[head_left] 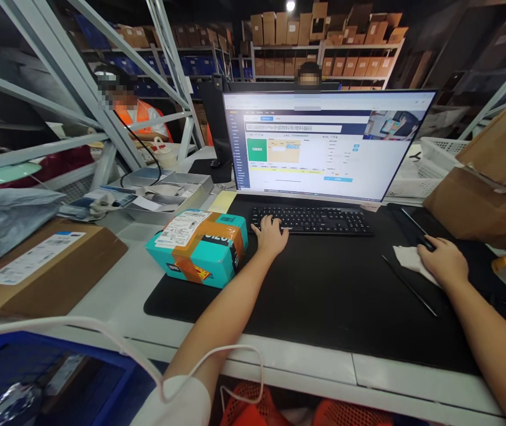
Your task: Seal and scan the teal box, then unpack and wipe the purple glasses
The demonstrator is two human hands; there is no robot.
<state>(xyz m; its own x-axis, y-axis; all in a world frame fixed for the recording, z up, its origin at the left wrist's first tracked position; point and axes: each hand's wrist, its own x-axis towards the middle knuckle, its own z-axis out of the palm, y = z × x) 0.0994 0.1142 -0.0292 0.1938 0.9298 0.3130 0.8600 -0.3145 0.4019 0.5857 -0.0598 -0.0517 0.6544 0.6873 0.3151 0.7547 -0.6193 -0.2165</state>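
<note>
My left hand (271, 235) lies on the left part of the black keyboard (324, 220), fingers spread over the keys and holding nothing. On the right, my right hand (446, 263) is curled over a dark computer mouse (428, 243), most of which is hidden beneath it. A crumpled white tissue (406, 258) lies partly under that hand. Beside my left forearm sits a teal carton (211, 260), closed with brown tape and bearing a white label. Behind the keyboard stands a lit monitor (297, 154) with a form and a small camera picture on screen.
A thin black stick (408, 285) lies on the black desk mat (315, 296). Brown cartons (44, 266) stand at both sides. A grey open box (173, 198) holds papers. A white cable (102, 325) loops near my left arm. Another person in an orange vest (140, 115) sits back left.
</note>
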